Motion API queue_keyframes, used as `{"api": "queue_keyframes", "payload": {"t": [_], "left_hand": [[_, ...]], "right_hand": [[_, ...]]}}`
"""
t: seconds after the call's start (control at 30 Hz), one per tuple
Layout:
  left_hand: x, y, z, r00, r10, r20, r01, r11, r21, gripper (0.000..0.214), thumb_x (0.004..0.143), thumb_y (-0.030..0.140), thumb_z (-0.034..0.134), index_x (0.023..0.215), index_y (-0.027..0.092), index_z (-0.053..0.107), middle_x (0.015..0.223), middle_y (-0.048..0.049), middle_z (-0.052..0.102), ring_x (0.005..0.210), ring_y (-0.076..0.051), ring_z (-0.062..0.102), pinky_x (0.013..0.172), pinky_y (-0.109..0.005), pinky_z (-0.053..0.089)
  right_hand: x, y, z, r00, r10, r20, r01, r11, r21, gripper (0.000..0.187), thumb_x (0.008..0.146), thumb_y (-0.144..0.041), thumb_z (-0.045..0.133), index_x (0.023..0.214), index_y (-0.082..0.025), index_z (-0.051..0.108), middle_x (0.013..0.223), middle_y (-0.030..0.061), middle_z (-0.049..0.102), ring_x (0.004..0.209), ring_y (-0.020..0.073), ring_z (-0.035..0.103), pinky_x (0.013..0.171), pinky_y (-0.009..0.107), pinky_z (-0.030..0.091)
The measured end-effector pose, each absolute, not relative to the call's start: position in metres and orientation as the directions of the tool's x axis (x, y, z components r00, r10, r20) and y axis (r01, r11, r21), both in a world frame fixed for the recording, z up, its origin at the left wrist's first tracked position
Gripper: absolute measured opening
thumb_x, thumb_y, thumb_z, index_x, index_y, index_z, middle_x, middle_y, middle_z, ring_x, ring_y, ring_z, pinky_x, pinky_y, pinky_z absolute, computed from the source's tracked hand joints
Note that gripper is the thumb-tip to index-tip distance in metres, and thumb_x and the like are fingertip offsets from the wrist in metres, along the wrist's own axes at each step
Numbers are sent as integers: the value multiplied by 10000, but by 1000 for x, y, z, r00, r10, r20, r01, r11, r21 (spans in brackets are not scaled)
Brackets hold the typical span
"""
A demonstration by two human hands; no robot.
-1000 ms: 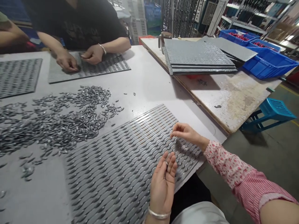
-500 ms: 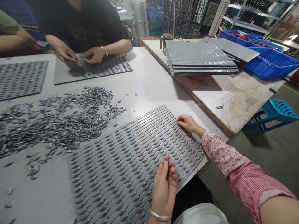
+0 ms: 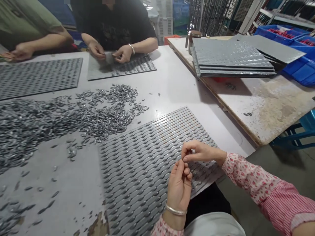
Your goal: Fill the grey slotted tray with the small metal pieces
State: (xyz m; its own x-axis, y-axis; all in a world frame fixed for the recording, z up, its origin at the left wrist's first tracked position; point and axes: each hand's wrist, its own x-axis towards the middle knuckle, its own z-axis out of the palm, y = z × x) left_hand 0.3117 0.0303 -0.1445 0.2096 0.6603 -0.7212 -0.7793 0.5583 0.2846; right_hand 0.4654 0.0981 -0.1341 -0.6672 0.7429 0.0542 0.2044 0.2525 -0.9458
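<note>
In the head view, my left hand (image 3: 180,183) is palm up above the ridged grey board (image 3: 133,160), thumb and fingers pinched on what looks like a small grey spindle-shaped piece, mostly hidden. My right hand (image 3: 199,152) comes in from the right, its thumb and forefinger closed at the left fingertips; what they grip is hidden. Rows of dark spindle-shaped pieces sit in the board's grooves over its near and left parts. Towards the far right corner, the grooves show bare. Left of the board lies a large heap of loose spindle-shaped pieces (image 3: 98,119).
Across the table, a person in black (image 3: 110,29) works over another board (image 3: 98,70); a person in green (image 3: 27,24) sits beside a further board (image 3: 61,73). Stacked boards (image 3: 228,57), a brown cup (image 3: 194,35) and blue bins (image 3: 301,65) stand on the right-hand table.
My right hand has moved from the board's far right edge back to my left fingertips. The view has turned left, showing more of the person in green.
</note>
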Motion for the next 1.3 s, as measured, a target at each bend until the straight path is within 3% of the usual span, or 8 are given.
{"api": "queue_keyframes", "payload": {"t": [0.17, 0.33, 0.57, 0.7, 0.87, 1.03, 1.1, 1.3], "left_hand": [[298, 34, -136, 144, 582, -800, -847, 491, 204, 105, 861, 183, 524, 883, 119, 604, 770, -31, 601, 638, -96, 601, 529, -196, 520], [286, 34, -128, 157, 589, -793, -877, 452, 162, 232, 869, 7, 386, 962, 61, 592, 981, -150, 652, 908, -164, 650, 751, -254, 563], [282, 28, -134, 145, 607, -782, -867, 459, 195, 158, 866, 50, 456, 883, 81, 609, 974, -141, 685, 696, -103, 666, 615, -187, 565], [282, 29, -133, 138, 583, -801, -854, 479, 201, 119, 859, 72, 488, 844, 93, 604, 950, -123, 687, 644, -89, 651, 516, -159, 535], [281, 32, -135, 74, 634, -770, -866, 424, 266, 97, 835, 81, 538, 844, 122, 626, 784, -24, 647, 627, -67, 616, 554, -157, 527], [281, 34, -142, 36, 652, -757, -867, 397, 301, 43, 805, 110, 596, 813, 147, 616, 700, 23, 592, 551, -41, 553, 477, -129, 461], [282, 34, -144, 35, 659, -752, -878, 380, 292, 45, 789, 109, 616, 783, 152, 608, 716, 25, 600, 573, -46, 564, 473, -126, 451], [287, 35, -142, 89, 661, -745, -892, 385, 236, 49, 810, 108, 584, 823, 141, 618, 760, 1, 610, 608, -57, 565, 519, -151, 469]], "right_hand": [[438, 119, -140, -464, 881, 90, 369, 285, -885, 104, 867, -229, 594, 790, -158, 597, 775, 9, 580, 752, 136, 506, 730, 269, 394], [410, 144, -164, -297, 948, 119, 685, 298, -664, 88, 804, -195, 681, 744, -172, 621, 774, 8, 593, 820, 168, 473, 787, 303, 330], [396, 143, -180, -282, 953, 113, 841, 302, -449, 134, 834, -288, 651, 754, -186, 618, 822, 24, 589, 890, 204, 453, 771, 324, 293], [397, 145, -181, -251, 961, 118, 869, 277, -411, 177, 816, -313, 666, 731, -178, 589, 823, 34, 577, 884, 211, 447, 758, 322, 299], [401, 144, -171, -274, 952, 137, 770, 303, -561, 127, 810, -248, 670, 753, -168, 590, 810, 27, 579, 846, 189, 473, 771, 312, 337], [415, 119, -137, -563, 819, 114, 321, 344, -882, 126, 867, -280, 603, 837, -158, 594, 800, 8, 589, 757, 134, 528, 706, 253, 412], [418, 107, -129, -637, 763, 106, 263, 345, -901, 156, 860, -312, 614, 843, -158, 600, 803, 14, 597, 762, 137, 537, 713, 254, 422], [423, 103, -136, -561, 826, 62, 291, 267, -919, 170, 887, -297, 564, 800, -152, 578, 756, 8, 564, 698, 125, 514, 646, 235, 410]]}}
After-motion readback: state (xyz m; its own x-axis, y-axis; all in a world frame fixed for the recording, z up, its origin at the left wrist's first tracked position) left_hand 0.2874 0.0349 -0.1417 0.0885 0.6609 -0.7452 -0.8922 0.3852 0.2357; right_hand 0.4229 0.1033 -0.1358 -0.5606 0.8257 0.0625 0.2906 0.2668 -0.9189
